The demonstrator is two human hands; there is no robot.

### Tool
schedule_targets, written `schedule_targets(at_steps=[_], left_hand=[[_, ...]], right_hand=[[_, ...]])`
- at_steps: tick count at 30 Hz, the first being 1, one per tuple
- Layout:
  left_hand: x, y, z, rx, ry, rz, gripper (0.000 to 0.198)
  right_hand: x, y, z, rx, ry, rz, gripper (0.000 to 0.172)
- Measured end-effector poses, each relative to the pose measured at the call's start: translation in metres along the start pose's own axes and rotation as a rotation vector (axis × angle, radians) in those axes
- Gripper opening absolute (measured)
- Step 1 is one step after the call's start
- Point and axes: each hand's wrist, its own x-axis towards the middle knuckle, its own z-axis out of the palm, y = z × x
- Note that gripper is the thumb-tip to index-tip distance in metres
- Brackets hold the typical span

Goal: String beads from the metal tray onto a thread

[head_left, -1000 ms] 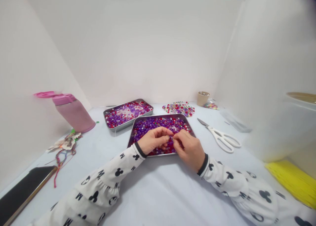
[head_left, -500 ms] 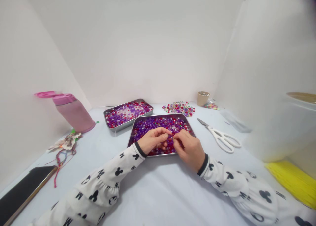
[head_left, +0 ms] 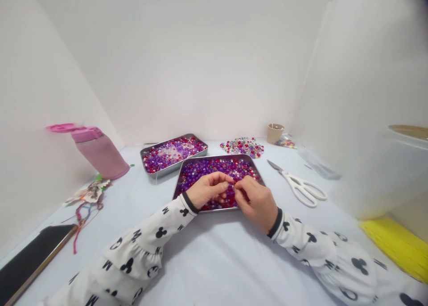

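Note:
Over the nearer metal tray [head_left: 176, 189], full of purple, red and clear beads [head_left: 200, 170], both hands are held close together. My left hand [head_left: 210, 189] comes in from the left with its thumb and fingers pinched; whatever sits between the fingertips is too small to make out. Facing it, my right hand [head_left: 256, 200] has thumb and forefinger pressed together just right of the left fingertips. What this pinch holds is likewise too small to tell. A narrow gap separates the two sets of fingertips.
A second bead tray [head_left: 174, 167] stands behind to the left. Loose beads [head_left: 242, 147] lie in a pile near a small brown cup [head_left: 275, 133]. White-handled scissors [head_left: 302, 189] rest at right. A pink bottle [head_left: 100, 153], phone [head_left: 36, 261], coloured threads [head_left: 82, 217] and yellow bundle [head_left: 397, 248] lie around.
The left thumb and fingertips have shifted very slightly towards the right hand. Everything else looks the same.

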Motion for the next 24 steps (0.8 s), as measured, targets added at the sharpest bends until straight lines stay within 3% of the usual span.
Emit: schedule_targets(at_steps=[5,17,24], left_hand=[[0.0003,0.0016,0.0004,-0.003,0.044,-0.008,0.034],[-0.0006,0.0035,0.0013,0.128,0.012,0.036,0.032],[-0.0007,0.0045,0.0015,0.043,0.054,0.041,0.031]], right_hand=[[-0.0008,0.0009,0.0009,-0.007,-0.003,0.000,0.010],[0.0009,-0.0001,0.0007,-0.014,0.002,0.007,0.012],[0.0000,0.0000,0.0002,-0.016,-0.002,0.009,0.011]])
